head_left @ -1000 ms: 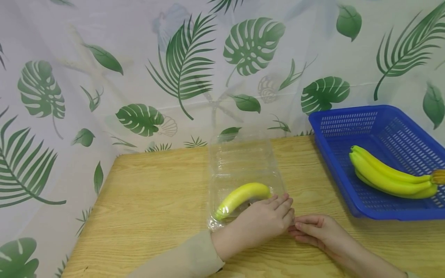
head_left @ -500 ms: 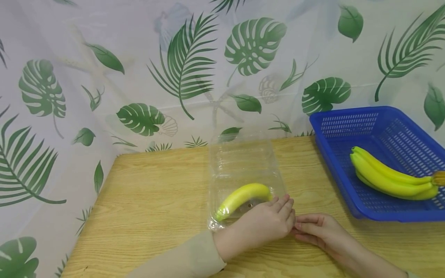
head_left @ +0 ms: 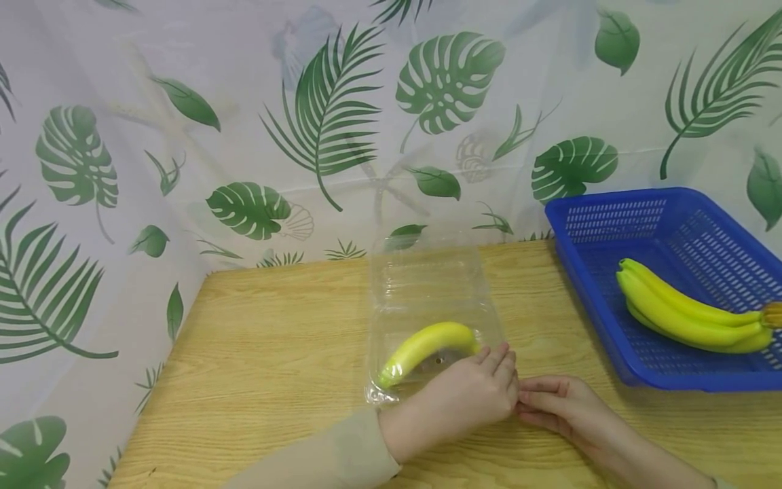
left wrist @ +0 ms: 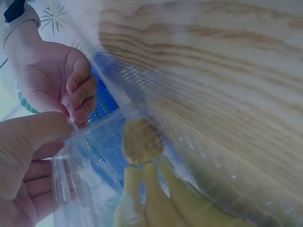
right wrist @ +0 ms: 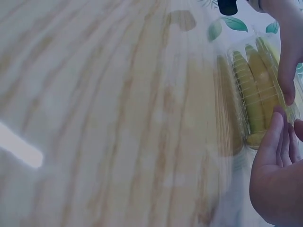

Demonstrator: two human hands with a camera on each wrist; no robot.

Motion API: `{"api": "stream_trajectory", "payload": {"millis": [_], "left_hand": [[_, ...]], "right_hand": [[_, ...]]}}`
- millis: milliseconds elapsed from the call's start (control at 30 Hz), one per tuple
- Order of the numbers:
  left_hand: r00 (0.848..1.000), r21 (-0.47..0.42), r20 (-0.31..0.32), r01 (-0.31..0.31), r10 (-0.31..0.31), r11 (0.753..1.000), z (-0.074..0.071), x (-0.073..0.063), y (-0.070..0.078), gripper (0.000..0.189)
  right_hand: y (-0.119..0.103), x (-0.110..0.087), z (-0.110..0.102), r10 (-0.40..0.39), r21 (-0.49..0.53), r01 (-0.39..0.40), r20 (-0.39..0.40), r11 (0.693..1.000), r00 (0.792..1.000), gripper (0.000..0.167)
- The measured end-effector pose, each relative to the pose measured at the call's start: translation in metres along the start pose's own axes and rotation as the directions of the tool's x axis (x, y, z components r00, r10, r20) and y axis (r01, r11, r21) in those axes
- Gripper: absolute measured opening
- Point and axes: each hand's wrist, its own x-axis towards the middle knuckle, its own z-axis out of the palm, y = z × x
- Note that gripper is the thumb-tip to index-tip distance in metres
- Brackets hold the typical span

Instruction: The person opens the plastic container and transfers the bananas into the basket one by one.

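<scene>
A clear plastic clamshell box lies unfolded on the table, its ridged half at the back. In the near half sits a small bunch of yellow bananas. From above, my left hand covers the bunch's right end; the left wrist view shows the brown stem through the plastic. My left thumb and fingers grip the box's edge at the near right corner. Against that same corner, my right hand has thumb and fingertips together, pinching the edge beside the left fingers. The exact contact is partly hidden.
At the right stands a blue perforated basket with another bunch of bananas inside. The wooden table meets a leaf-printed cloth at the back and left.
Both hands stay at the near right corner of the box, with only slight finger shifts. Box, bananas and basket keep their places; the head view drifts a little.
</scene>
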Motion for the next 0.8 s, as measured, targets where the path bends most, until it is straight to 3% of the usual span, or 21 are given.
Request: {"api": "stream_trajectory", "payload": {"millis": [400, 800], "left_hand": [[0.997, 0.071, -0.077, -0.025, 0.030, 0.997, 0.013, -0.003, 0.001, 0.034], [0.994, 0.003, -0.106, 0.040, -0.039, 0.999, 0.012, -0.003, 0.005, 0.024]], "right_hand": [[0.000, 0.000, 0.001, 0.015, 0.031, -0.015, -0.016, 0.999, 1.000, 0.038], [0.005, 0.002, 0.004, 0.001, 0.012, -0.001, -0.026, 1.000, 1.000, 0.040]]}}
